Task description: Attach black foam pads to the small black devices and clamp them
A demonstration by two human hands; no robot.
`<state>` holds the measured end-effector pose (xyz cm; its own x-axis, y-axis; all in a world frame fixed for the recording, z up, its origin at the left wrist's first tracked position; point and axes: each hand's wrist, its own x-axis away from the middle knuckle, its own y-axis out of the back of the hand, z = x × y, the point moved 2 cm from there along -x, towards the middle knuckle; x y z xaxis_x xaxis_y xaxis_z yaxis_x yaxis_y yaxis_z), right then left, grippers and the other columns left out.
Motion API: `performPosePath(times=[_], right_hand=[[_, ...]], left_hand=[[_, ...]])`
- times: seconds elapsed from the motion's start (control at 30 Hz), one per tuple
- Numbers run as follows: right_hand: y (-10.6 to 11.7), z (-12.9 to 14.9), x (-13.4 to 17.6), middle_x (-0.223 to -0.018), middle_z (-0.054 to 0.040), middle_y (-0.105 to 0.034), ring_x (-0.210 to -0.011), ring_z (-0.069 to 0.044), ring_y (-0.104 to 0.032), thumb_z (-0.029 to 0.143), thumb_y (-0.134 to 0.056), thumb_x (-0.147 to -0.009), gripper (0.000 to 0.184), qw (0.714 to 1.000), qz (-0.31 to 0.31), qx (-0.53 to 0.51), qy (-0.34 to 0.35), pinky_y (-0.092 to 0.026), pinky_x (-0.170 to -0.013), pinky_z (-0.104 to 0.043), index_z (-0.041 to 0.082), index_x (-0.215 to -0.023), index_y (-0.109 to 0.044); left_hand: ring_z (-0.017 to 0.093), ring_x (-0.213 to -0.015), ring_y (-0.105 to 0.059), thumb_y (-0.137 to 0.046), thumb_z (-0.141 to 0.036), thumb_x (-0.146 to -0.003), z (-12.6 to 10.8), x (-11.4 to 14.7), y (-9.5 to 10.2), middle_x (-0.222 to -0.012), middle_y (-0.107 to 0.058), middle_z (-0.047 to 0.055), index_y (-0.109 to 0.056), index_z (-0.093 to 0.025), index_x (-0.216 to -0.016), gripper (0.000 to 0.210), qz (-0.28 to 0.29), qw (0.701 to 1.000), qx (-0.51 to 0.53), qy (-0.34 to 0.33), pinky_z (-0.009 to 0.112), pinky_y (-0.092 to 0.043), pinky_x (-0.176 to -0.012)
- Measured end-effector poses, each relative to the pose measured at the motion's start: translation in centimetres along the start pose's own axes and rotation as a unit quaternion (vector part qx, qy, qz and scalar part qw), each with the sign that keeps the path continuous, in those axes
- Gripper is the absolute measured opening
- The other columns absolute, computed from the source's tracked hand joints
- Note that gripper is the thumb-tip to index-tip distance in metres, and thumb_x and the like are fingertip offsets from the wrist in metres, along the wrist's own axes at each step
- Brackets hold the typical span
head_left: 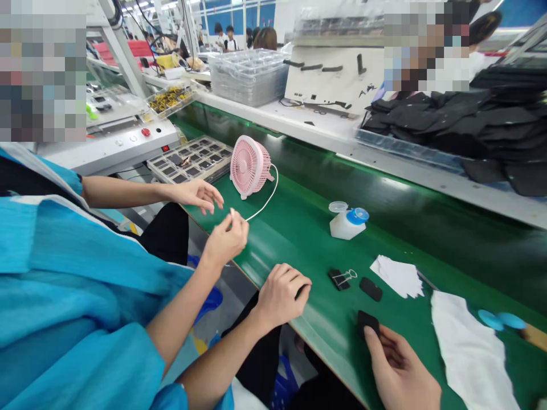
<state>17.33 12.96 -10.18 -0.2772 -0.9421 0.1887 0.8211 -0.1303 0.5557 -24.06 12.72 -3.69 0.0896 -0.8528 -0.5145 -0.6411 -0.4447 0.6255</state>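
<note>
While a black pad [367, 320] is pinched in the right hand [401, 367] over the bench [294, 228], the left hand [284, 295] is curled, its contents indeterminable; yellow pieces [168, 98] are held in a clear tray [185, 104], dark pieces [172, 159] in a gridded tray [216, 171].

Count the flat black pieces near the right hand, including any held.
2: the held piece, in the right hand, and the loose piece, on the bench beside the clip. The hand may hide more.

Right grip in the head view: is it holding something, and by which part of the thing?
The right grip holds a small black piece by its lower part as seen here.
</note>
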Motion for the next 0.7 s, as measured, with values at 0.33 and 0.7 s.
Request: performPosePath(times=[0.33, 0.7], right_hand=[[-0.4, 0.1, 0.4, -0.081, -0.0102, -0.071, -0.068, -0.024, -0.066, 0.079, -0.072, -0.068, 0.072, 0.996, -0.055, -0.034, 0.062, -0.056, -0.068, -0.037, 0.016, -0.104, -0.070], [-0.1, 0.8, 0.3, -0.081, -0.0043, -0.070, -0.068, -0.022, -0.066, 0.061, -0.062, -0.082, 0.054, 0.990, -0.102, 0.028, 0.098, -0.051, -0.073, -0.036, 0.021, -0.118, -0.068]], left_hand=[[0.027, -0.116, -0.069, -0.058, -0.005, -0.087, -4.4, 0.2, -8.3, -0.087, -0.075, 0.007, -0.071, -0.027, -0.075, 0.028, 0.196, 0.969, 0.073, -0.134, 0.047, -0.053, -0.108], [0.028, -0.105, -0.064, -0.065, -0.034, -0.097, -6.8, 2.1, -10.7, -0.111, -0.070, 0.012, -0.070, -0.019, -0.115, 0.023, -0.062, 0.988, -0.034, 0.136, 0.041, -0.053, -0.094]])
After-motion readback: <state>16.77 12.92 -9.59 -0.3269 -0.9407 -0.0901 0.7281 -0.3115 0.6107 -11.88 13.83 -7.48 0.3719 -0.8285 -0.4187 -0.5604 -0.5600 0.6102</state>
